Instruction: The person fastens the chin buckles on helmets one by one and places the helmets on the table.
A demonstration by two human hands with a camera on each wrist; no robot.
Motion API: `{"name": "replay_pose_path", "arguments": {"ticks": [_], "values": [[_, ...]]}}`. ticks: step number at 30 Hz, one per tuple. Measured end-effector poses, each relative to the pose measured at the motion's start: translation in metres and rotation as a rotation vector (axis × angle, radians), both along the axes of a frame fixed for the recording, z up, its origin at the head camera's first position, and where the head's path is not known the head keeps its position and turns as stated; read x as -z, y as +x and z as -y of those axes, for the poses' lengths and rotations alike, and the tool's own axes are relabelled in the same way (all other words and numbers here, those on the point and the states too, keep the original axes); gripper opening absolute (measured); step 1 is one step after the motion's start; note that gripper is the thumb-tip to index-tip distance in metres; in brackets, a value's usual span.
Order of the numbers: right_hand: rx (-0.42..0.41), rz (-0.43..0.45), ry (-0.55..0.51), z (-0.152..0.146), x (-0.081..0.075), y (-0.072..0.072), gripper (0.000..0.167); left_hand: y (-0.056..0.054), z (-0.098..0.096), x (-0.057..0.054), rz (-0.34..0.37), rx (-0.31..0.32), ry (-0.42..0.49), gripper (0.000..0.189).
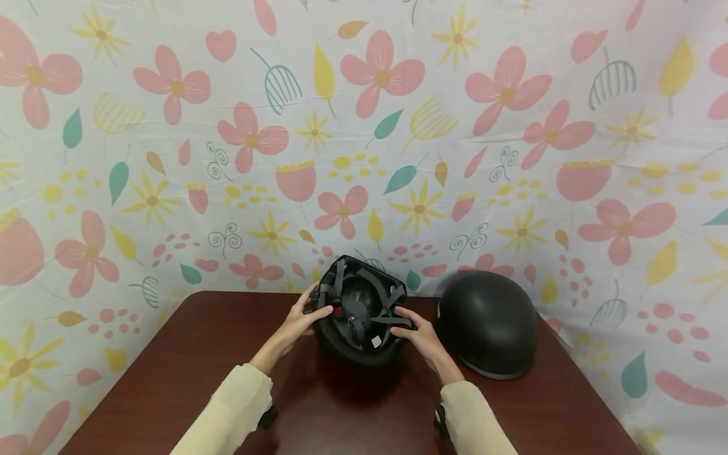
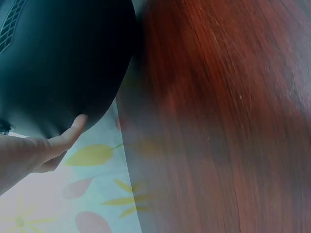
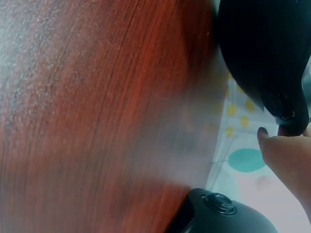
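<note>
In the head view a black helmet is tipped so that its hollow inside faces me, showing grey straps, a red buckle piece and a small white label. My left hand grips its left rim, thumb over the edge and fingers on the outer side. On the opposite rim my right hand holds on near a strap. The left wrist view shows fingers against the smooth shell. From the right wrist, the hand is at the helmet's edge.
A second black helmet stands dome up on the right of the dark red wooden table; its round side fitting shows in the right wrist view. Behind the table hangs a flower-patterned cloth.
</note>
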State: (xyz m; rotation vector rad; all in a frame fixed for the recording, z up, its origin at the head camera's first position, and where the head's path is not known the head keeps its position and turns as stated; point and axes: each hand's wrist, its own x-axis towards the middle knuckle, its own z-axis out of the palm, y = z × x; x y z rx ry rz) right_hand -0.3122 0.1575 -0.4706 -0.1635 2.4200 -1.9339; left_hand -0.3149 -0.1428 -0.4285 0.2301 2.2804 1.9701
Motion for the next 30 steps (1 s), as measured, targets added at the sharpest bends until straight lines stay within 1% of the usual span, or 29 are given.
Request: {"name": "replay_pose_path", "arguments": {"ticks": [2, 4, 9, 11, 14, 19, 22, 24, 26, 30], "values": [[-0.02, 0.01, -0.014, -0.002, 0.002, -0.001, 0.057, -0.001, -0.003, -0.001, -0.001, 0.007, 0.011, 0.074], [-0.058, 0.026, -0.025, -0.003, 0.004, -0.002, 0.059, -0.001, -0.005, -0.001, -0.006, 0.018, 0.012, 0.074], [-0.184, 0.046, -0.036, -0.008, 0.005, -0.007, 0.067, -0.001, -0.005, -0.001, -0.017, 0.017, -0.004, 0.073], [-0.221, 0.048, -0.034, -0.011, 0.005, -0.01, 0.07, -0.002, -0.004, -0.001, -0.023, 0.015, -0.004, 0.073], [-0.263, 0.047, -0.005, -0.014, 0.004, -0.013, 0.072, -0.002, -0.004, -0.003, -0.006, 0.007, 0.005, 0.073], [-0.276, 0.047, 0.039, -0.014, 0.007, -0.014, 0.075, -0.002, -0.003, -0.004, 0.022, 0.014, -0.004, 0.075], [-0.271, 0.054, 0.046, -0.011, 0.01, -0.015, 0.076, -0.002, -0.004, -0.005, 0.011, 0.017, -0.03, 0.078], [-0.27, 0.057, 0.043, -0.009, 0.012, -0.016, 0.077, -0.002, -0.003, -0.005, -0.005, 0.01, -0.05, 0.078], [-0.266, 0.058, 0.038, -0.008, 0.013, -0.018, 0.078, -0.002, -0.003, -0.005, -0.035, 0.009, -0.069, 0.078], [-0.275, 0.063, 0.032, -0.007, 0.011, -0.021, 0.077, -0.002, -0.002, -0.006, -0.076, 0.007, -0.083, 0.079]]}}
